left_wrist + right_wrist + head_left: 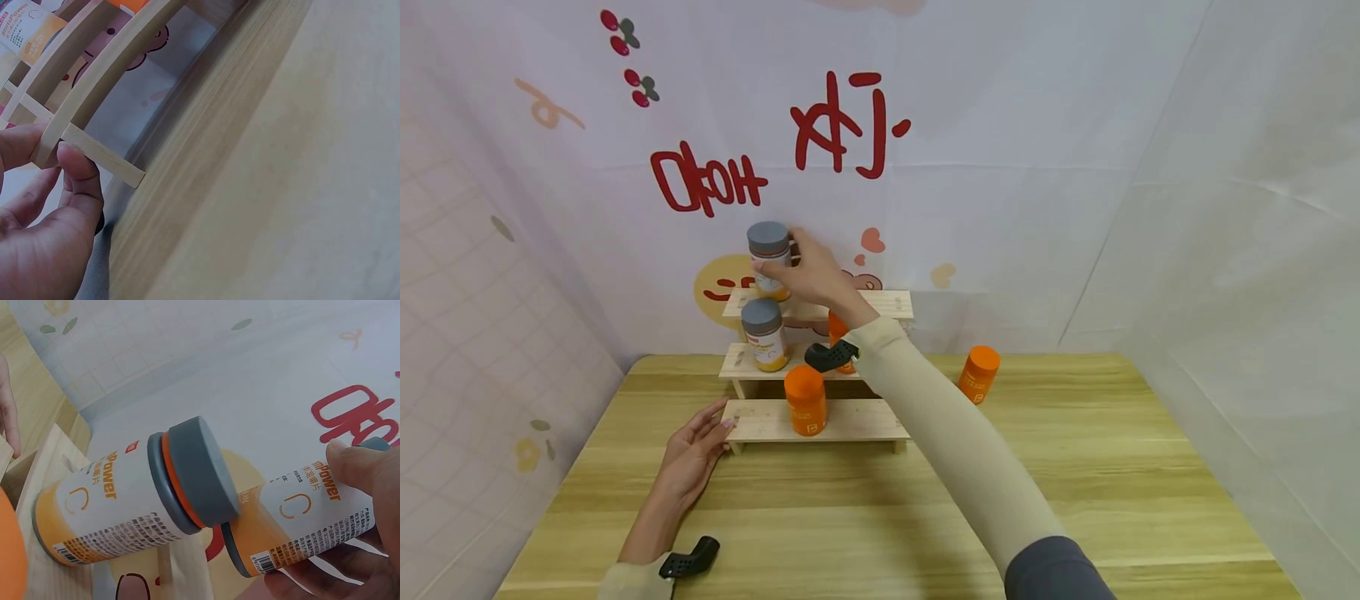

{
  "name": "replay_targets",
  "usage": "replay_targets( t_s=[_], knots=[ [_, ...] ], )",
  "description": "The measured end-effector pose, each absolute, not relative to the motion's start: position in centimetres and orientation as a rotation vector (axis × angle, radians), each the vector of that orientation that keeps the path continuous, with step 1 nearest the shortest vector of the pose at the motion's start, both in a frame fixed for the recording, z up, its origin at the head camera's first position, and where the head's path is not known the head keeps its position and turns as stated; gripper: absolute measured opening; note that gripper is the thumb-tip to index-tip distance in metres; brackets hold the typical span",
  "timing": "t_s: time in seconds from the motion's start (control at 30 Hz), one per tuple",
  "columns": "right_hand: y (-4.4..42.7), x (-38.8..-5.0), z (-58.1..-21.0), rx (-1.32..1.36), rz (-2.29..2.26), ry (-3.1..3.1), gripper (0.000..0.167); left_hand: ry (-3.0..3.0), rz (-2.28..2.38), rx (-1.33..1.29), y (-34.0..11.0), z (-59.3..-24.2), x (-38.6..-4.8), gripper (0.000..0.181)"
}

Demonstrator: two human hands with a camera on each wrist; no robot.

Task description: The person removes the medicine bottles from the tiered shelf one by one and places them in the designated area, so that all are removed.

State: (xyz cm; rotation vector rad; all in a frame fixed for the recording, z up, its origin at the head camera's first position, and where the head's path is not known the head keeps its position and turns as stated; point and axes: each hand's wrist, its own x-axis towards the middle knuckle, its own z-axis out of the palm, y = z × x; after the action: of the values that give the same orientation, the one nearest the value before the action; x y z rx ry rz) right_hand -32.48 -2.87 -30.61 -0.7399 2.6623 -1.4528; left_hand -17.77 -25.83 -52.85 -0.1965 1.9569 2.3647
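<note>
A three-step wooden rack point(850, 419) stands at the back of the table. My right hand point(816, 271) grips a grey-lidded supplement bottle point(306, 515) with a white and yellow label, upright at the left end of the top step. Whether its base touches the wood, I cannot tell. A matching bottle point(765, 337) stands just below on the middle step. With thumb and fingers, my left hand point(688, 458) pinches the left end of the bottom step, as the left hand point(56, 206) shows in the left wrist view. An orange bottle point(806, 404) stands on that bottom step.
Another orange bottle point(837, 327) on the middle step is partly hidden behind my right wrist. To the right of the rack, one more orange bottle point(978, 375) stands on the wood-grain table point(1075, 467). A printed white cloth point(1000, 167) hangs behind.
</note>
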Motion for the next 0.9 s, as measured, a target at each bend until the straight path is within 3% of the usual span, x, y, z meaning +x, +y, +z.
replay_targets(
  t_s=[0.9],
  knots=[
    [2.0,-29.2,-29.0,-0.796,-1.613,2.614,0.058,1.959,2.357,-0.203,-25.6,-52.4,-17.7,0.064]
  ],
)
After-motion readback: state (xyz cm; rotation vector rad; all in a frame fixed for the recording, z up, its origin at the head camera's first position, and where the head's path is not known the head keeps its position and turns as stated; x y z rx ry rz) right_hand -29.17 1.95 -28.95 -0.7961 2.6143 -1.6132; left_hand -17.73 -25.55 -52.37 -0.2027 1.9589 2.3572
